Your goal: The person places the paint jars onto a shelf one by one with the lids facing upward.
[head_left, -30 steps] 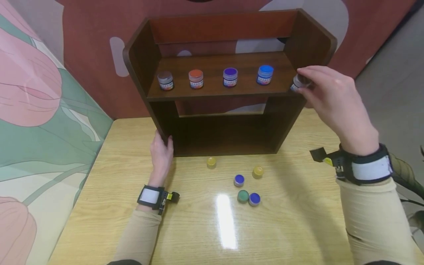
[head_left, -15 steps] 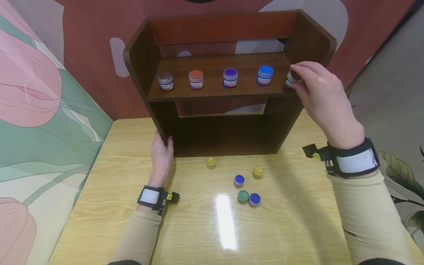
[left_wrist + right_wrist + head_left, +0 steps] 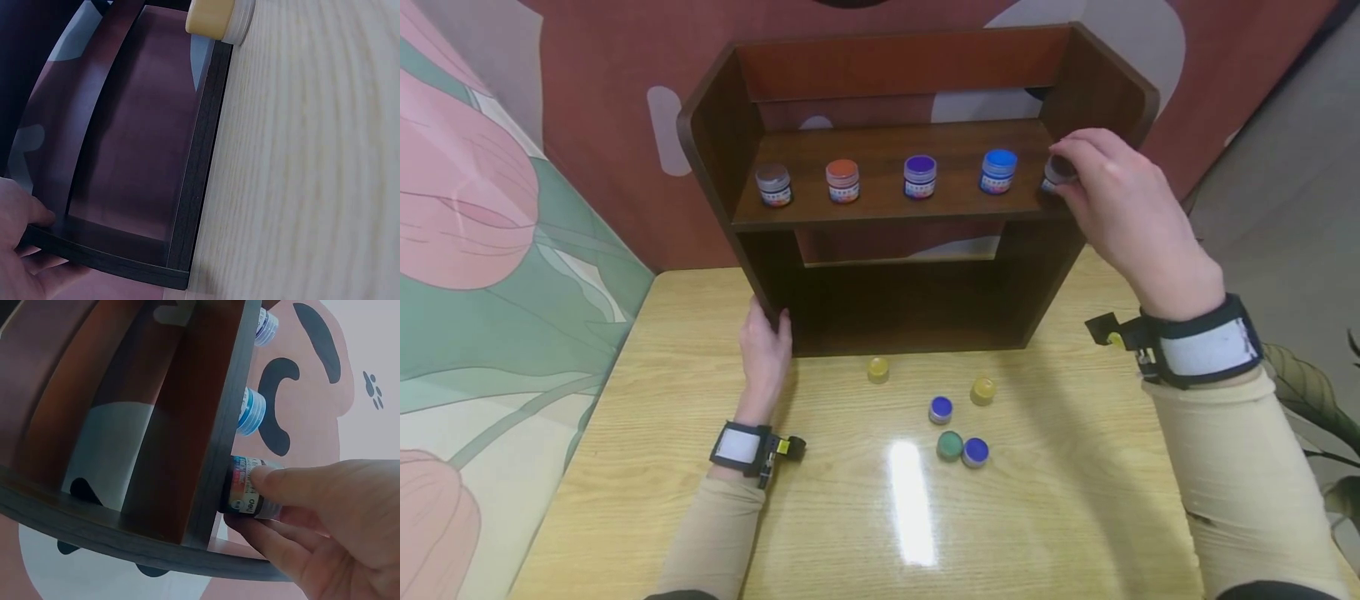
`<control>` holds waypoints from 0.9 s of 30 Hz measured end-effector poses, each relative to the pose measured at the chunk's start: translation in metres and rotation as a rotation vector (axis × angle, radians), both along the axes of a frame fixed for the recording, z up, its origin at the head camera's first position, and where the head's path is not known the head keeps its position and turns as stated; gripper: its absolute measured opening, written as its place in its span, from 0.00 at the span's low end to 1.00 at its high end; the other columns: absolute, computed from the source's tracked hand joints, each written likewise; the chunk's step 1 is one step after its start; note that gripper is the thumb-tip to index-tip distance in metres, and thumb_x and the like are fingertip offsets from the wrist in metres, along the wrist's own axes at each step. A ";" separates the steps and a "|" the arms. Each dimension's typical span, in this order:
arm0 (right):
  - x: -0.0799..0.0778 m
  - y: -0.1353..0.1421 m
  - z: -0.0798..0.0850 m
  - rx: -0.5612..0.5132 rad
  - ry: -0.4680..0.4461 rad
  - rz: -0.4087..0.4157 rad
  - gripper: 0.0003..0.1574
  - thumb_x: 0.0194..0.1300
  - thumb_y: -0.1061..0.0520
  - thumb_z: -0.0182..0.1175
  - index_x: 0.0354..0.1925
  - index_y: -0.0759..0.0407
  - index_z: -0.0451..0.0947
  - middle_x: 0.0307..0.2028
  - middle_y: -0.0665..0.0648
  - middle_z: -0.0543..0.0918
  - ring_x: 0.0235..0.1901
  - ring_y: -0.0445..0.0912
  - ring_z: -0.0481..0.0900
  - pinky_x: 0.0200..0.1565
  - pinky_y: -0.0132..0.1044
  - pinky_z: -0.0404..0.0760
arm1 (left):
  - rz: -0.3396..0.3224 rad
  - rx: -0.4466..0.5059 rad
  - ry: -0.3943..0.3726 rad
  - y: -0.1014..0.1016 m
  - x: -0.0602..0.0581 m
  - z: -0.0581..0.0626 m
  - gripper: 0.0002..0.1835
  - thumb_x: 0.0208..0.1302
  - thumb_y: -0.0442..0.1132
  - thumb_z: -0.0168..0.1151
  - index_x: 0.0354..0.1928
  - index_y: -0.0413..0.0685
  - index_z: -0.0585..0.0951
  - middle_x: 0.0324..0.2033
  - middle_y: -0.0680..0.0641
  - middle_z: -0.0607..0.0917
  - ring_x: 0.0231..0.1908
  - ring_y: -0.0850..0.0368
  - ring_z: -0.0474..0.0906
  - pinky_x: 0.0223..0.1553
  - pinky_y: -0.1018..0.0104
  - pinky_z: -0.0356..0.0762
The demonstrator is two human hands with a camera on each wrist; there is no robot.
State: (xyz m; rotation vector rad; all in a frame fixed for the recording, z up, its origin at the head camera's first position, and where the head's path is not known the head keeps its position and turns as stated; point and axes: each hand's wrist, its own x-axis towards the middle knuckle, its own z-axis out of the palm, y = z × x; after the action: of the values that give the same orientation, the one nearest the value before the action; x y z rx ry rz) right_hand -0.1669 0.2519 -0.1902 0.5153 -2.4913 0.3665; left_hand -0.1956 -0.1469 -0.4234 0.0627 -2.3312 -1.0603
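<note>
My right hand [image 3: 1131, 208] pinches a small paint jar [image 3: 1057, 173] with a dark lid at the right end of the upper board of a brown wooden shelf [image 3: 895, 218]. In the right wrist view, thumb and fingers hold this jar [image 3: 242, 481] by its sides, its base at the board. A brown-lidded jar [image 3: 773, 183], an orange-lidded jar [image 3: 842, 181], a purple-lidded jar [image 3: 920, 176] and a blue-lidded jar [image 3: 997, 171] stand along the same board. My left hand [image 3: 765, 354] grips the shelf's left side panel low down; the thumb is inside, fingers outside.
In front of the shelf, two yellow-lidded jars [image 3: 877, 370], two blue-purple-lidded jars [image 3: 940, 409] and a green-lidded jar [image 3: 950, 446] sit on the light wood table [image 3: 820, 517]. A patterned wall [image 3: 610, 167] stands behind. Plant leaves [image 3: 1311, 396] show at the right.
My right hand has moved left with its jar, from the board's right front edge to a place closer to the blue-lidded jar. The left hand has stayed on the side panel.
</note>
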 end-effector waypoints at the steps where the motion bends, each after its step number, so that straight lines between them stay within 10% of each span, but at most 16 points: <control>1: 0.000 0.000 0.001 0.010 0.001 0.002 0.23 0.65 0.69 0.61 0.59 0.70 0.74 0.57 0.71 0.77 0.51 0.65 0.78 0.55 0.62 0.79 | 0.001 -0.002 0.001 0.000 0.000 0.000 0.18 0.69 0.36 0.61 0.55 0.33 0.74 0.47 0.30 0.85 0.49 0.32 0.83 0.51 0.42 0.81; 27: -0.010 -0.009 0.022 0.218 -0.146 -0.070 0.28 0.62 0.70 0.65 0.60 0.71 0.74 0.57 0.76 0.75 0.53 0.68 0.76 0.56 0.62 0.79 | 0.005 -0.009 0.011 -0.001 -0.002 -0.003 0.18 0.68 0.36 0.61 0.55 0.33 0.74 0.47 0.30 0.85 0.49 0.33 0.83 0.52 0.43 0.81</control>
State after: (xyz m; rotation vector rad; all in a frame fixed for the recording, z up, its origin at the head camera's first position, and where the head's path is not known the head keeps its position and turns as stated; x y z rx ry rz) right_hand -0.1771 0.2425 -0.1685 0.5015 -2.7001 0.1088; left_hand -0.1975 -0.1476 -0.4265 0.0590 -2.3252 -1.0451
